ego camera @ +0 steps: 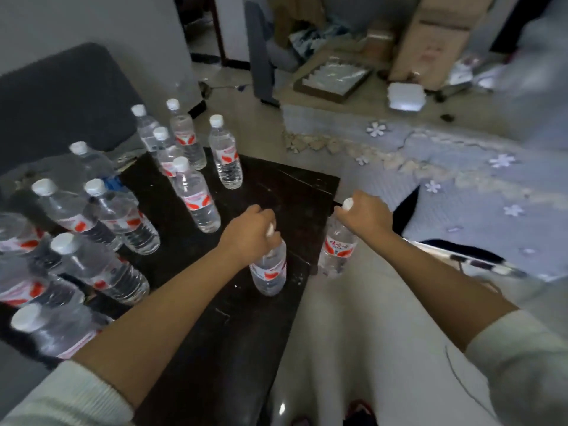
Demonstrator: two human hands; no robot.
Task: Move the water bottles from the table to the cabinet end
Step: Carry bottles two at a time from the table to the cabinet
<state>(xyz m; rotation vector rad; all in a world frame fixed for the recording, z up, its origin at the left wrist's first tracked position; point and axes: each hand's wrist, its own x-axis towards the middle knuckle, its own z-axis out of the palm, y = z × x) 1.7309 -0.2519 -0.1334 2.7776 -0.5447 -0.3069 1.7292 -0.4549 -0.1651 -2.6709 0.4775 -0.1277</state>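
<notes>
Several clear water bottles with white caps and red-and-white labels stand on a dark table (pixel 295 192), most of them at its left and far side. My left hand (pixel 250 230) is closed around the neck of one bottle (pixel 270 269) standing near the table's right edge. My right hand (pixel 364 215) grips the cap end of another bottle (pixel 337 252), which hangs just off the table's right edge above the pale floor. A lone bottle (pixel 226 156) stands at the far middle of the table.
A grey sofa (pixel 61 96) sits behind the table at left. A bed with a blue flowered cover (pixel 479 186) lies to the right. Cardboard boxes (pixel 436 35) and clutter fill the far floor. Pale floor runs between table and bed.
</notes>
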